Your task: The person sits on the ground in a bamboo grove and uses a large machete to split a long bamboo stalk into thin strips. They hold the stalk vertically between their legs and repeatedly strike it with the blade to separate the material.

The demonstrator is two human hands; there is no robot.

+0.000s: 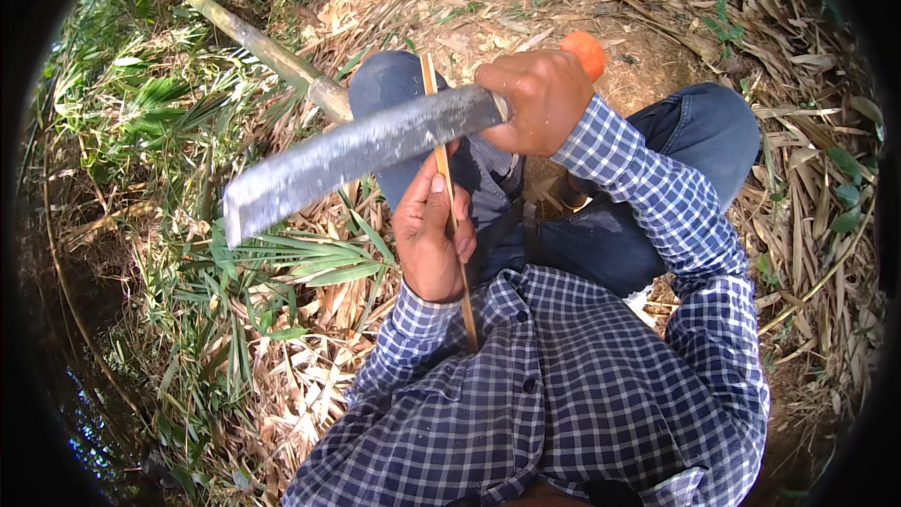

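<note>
Head view: you sit and look down at your two hands, with your legs bent
Left hand: nearly closed round the stick, thumb laid along it and fingers on the other side, most likely so it can't roll
Stick: thin, pale and long, in your left hand; the top pokes up past the knife and the low end comes down to your shirt, maybe so it can lean there
Right hand: wrapped in a fist round the back of the knife, probably so it can't twist
Knife: wide and gray, across the front of the stick, with its tip far out to your left, which seems to keep the tip away from you; I cannot tell if it touches the stick
Orange knob: just past your right fist; it looks like the knife's back end
Left knee: up behind the knife, just beside the stick's top
Pole: thick, on the ground at the upper left, one end near your left knee
Dry leaves: all round you
</note>
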